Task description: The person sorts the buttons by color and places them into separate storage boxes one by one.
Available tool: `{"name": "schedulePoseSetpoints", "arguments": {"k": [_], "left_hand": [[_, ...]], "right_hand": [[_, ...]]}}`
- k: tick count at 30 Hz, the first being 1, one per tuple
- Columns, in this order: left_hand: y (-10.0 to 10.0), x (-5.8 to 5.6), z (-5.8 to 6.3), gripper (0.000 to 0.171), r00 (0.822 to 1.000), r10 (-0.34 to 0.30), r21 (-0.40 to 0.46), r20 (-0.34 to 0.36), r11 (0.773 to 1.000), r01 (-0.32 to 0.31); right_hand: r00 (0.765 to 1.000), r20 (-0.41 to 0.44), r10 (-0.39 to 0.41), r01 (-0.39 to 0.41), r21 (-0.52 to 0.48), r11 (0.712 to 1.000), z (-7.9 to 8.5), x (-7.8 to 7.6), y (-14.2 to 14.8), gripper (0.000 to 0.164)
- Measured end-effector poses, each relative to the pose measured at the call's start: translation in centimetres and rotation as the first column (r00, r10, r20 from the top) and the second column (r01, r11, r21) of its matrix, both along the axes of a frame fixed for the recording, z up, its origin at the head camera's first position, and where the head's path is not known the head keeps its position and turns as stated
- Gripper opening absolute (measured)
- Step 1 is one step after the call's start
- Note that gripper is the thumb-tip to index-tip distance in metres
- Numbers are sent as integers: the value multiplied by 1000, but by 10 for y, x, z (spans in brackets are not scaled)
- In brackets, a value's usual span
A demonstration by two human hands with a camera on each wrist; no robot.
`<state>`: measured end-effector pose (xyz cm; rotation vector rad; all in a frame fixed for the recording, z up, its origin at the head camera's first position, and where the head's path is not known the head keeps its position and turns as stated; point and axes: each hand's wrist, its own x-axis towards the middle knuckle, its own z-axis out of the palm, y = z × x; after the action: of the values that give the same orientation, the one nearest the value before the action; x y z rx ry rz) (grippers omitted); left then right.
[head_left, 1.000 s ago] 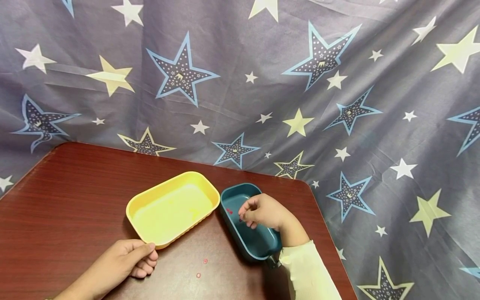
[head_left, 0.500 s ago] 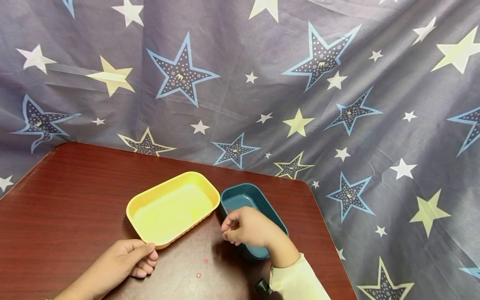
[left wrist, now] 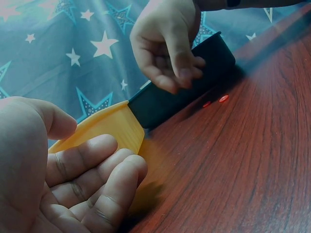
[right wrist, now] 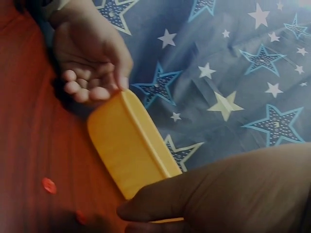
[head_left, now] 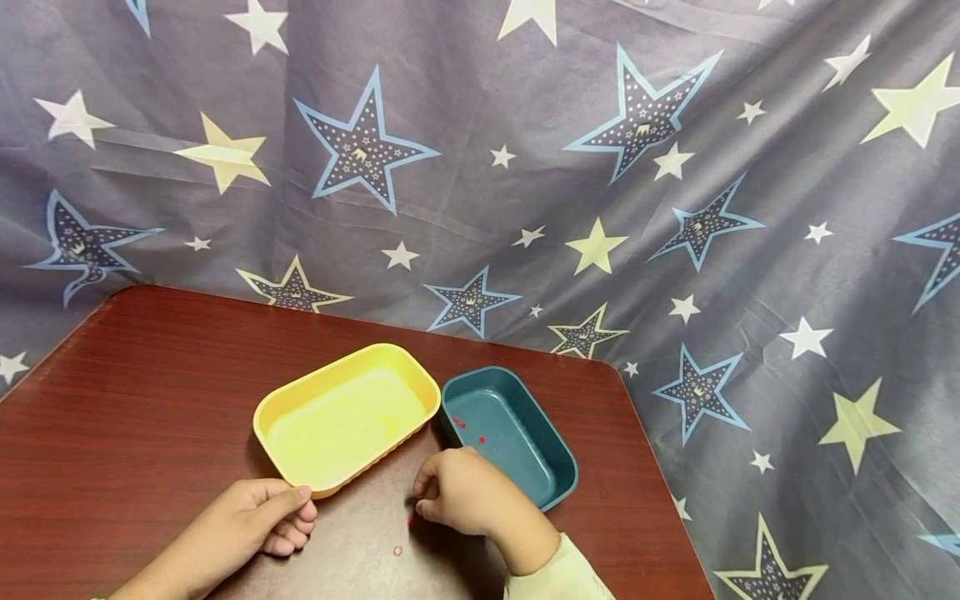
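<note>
My left hand [head_left: 258,517] pinches the near corner of the yellow tray [head_left: 330,433] between thumb and fingers, its other fingers curled below the rim. My right hand [head_left: 468,496] hovers over the table in front of the teal tray [head_left: 525,442], fingers loosely bent and holding nothing. Just by its thumb lies a small red button [head_left: 410,523]. Another red button [head_left: 397,551] rests nearer to me; in the right wrist view this table button [right wrist: 49,185] shows small holes. Inside the teal tray are several red buttons [head_left: 482,440] along the left side.
The two trays stand close together on a dark red wood-grain table [head_left: 180,375]. A grey curtain with stars [head_left: 465,167] hangs behind the table and along its right side. The table's right edge runs just past the teal tray.
My right hand has moved out of the teal tray, left and toward me, to the table buttons. A red button that was at its fingertips now lies in the teal tray. My left hand stays put.
</note>
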<state>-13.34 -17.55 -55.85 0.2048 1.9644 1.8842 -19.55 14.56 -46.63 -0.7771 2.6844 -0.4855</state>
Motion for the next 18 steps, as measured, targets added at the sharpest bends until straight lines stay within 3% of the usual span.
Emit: {"name": "schedulePoseSetpoints", "arguments": {"k": [5,11,18], "left_hand": [[0,0,-1,46,1000,-1,-5,2,1000,1],[1,-1,1,46,1000,14,-8,13,1000,-14],[1,0,2,46,1000,17,-7,9,1000,-17]], "right_hand": [[999,-33,5,-3,47,999,-12,6,-7,18],[999,-31,-9,12,76,997,-19,10,-9,17],[996,-89,21,-14,86,996,-26,12,-10,17]]}}
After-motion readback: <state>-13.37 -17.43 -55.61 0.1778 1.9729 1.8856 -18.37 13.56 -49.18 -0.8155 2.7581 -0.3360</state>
